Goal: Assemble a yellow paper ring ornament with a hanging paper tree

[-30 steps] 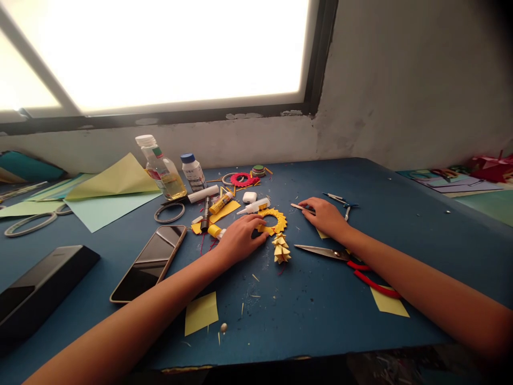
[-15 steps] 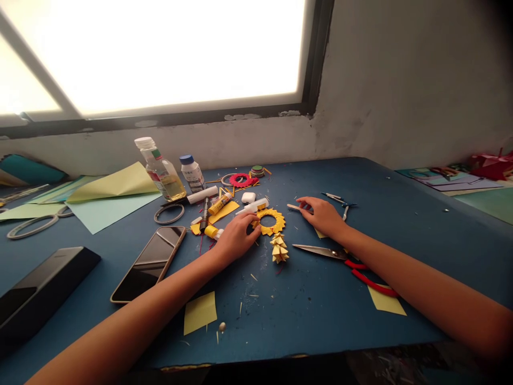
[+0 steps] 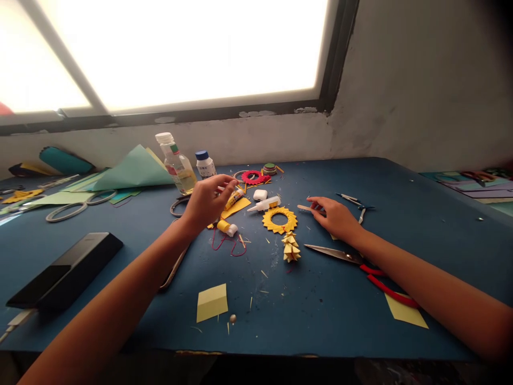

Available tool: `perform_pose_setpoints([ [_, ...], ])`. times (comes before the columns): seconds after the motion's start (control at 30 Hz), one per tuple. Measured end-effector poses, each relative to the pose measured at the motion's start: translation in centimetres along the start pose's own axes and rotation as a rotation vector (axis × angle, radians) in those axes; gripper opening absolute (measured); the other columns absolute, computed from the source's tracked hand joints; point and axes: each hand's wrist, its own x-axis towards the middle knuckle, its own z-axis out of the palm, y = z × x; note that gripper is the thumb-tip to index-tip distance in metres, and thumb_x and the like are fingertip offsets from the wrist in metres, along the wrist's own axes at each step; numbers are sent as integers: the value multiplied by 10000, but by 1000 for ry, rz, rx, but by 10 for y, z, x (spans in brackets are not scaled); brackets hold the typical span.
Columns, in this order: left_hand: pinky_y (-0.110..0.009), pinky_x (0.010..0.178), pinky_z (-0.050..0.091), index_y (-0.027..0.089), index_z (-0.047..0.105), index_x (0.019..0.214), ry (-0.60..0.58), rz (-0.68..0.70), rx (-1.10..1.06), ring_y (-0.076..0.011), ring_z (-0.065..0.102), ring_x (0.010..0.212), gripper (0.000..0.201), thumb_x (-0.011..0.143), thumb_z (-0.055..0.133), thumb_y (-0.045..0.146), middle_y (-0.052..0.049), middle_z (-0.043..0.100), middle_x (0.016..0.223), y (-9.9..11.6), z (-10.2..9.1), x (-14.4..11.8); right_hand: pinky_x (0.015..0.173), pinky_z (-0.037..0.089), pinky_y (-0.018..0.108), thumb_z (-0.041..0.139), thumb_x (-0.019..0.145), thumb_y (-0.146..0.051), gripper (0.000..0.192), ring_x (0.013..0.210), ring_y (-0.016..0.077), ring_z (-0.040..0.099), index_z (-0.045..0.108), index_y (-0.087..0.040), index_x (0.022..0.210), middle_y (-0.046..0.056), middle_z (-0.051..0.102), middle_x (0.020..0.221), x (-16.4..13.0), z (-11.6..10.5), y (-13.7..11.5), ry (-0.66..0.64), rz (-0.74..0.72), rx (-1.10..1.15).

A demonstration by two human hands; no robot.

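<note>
My left hand (image 3: 208,203) is lifted over the clutter at the back of the blue table (image 3: 320,310), fingers curled above a white tube (image 3: 221,188) and a yellow glue stick (image 3: 234,199); I cannot see whether it grips anything. My right hand (image 3: 336,218) rests on the table with its fingertips pinching a small wooden stick (image 3: 303,207). Between the hands lie a yellow folded-paper ring (image 3: 279,220), free of either hand, and a stack of yellow folded cones (image 3: 290,247). A white glue bottle (image 3: 264,203) lies just behind the ring.
Red-handled scissors (image 3: 336,253) lie under my right forearm. An oil bottle (image 3: 176,163), a blue-capped bottle (image 3: 205,164), a red paper ring (image 3: 255,177) and green paper (image 3: 132,171) sit at the back. A black box (image 3: 68,270) is at the left; yellow paper squares (image 3: 212,302) lie near the front.
My left hand has let go of the yellow ring, risen and moved back-left over the white tube. The view has shifted left. My right hand stays on the stick.
</note>
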Motion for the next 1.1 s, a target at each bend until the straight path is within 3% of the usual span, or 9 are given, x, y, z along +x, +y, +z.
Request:
perform_pose_setpoints([
  [0.17, -270, 641, 469, 176, 691, 926, -224, -86, 142, -170, 631, 706, 305, 856, 483, 388, -58, 708, 818, -14, 1, 4, 811, 512, 347, 460, 854, -193, 341, 874, 205, 629, 566, -161, 1176, 76, 651, 994, -1, 0, -3, -20, 4, 8],
  [0.37, -265, 645, 428, 198, 676, 1001, -563, -67, 366, -223, 632, 842, 367, 819, 504, 465, -69, 709, 962, -6, 50, 23, 834, 492, 350, 456, 850, -179, 330, 903, 217, 621, 584, -165, 1154, 79, 665, 961, -2, 4, -2, -71, -17, -53],
  [0.47, -249, 551, 388, 194, 708, 829, -657, -82, 364, -216, 629, 704, 301, 707, 629, 457, -53, 712, 804, -5, 68, 36, 861, 477, 369, 469, 857, -201, 325, 925, 233, 606, 586, -140, 1153, 95, 661, 969, -2, 2, -2, -72, -26, -62],
  [0.53, -251, 537, 378, 189, 706, 760, -650, -78, 349, -208, 619, 662, 230, 674, 666, 398, -45, 701, 744, -6, 72, 41, 903, 452, 391, 482, 865, -238, 305, 978, 250, 587, 595, -134, 1128, 109, 652, 1013, 0, -1, -6, -32, -61, -47],
  [0.63, -263, 600, 407, 188, 692, 899, -546, -61, 320, -211, 625, 755, 254, 741, 610, 369, -52, 702, 836, -2, 69, 40, 930, 429, 398, 483, 883, -323, 296, 1032, 254, 568, 603, -152, 1093, 113, 640, 1081, 9, -13, -21, 52, -89, 36],
  [0.8, -269, 720, 446, 192, 642, 1008, -254, 15, 46, -174, 623, 810, 298, 760, 632, 357, -29, 694, 916, 22, 60, 20, 649, 467, 280, 471, 864, -515, 489, 767, 175, 615, 519, -183, 1220, 80, 649, 1024, 41, -41, -65, -38, 67, 266],
  [0.9, -259, 723, 446, 186, 634, 1016, -202, 65, -43, -155, 623, 793, 277, 809, 606, 368, -22, 694, 907, 38, 55, 7, 516, 372, 233, 546, 810, -525, 367, 606, 135, 557, 611, -184, 928, 20, 646, 747, 56, -56, -87, -152, 17, 224],
  [1.0, -277, 701, 439, 165, 642, 918, -249, 140, 61, -173, 615, 765, 299, 839, 572, 445, -41, 686, 861, 47, 54, -1, 466, 272, 226, 563, 790, -532, 382, 501, 94, 448, 540, -175, 657, -13, 562, 578, 59, -65, -102, -60, -24, 110],
  [1.1, -292, 668, 422, 158, 639, 795, -231, 186, 164, -183, 600, 712, 338, 827, 582, 489, -49, 669, 774, 50, 54, -5, 458, 241, 226, 564, 797, -508, 407, 475, 76, 380, 472, -178, 578, -27, 502, 524, 56, -68, -110, 11, -37, 90],
])
